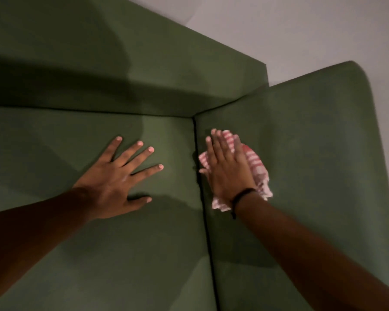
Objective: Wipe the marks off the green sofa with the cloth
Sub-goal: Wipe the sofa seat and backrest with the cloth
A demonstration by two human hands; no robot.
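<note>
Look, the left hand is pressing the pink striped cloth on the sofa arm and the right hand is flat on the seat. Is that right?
Not quite: the hands are swapped. The head view shows the right hand pressing the pink striped cloth on the sofa arm, while the left hand lies flat on the seat.

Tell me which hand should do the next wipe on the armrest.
Right. The right hand already presses the cloth flat against the armrest. The left hand lies spread on the seat, empty, likely bracing.
</note>
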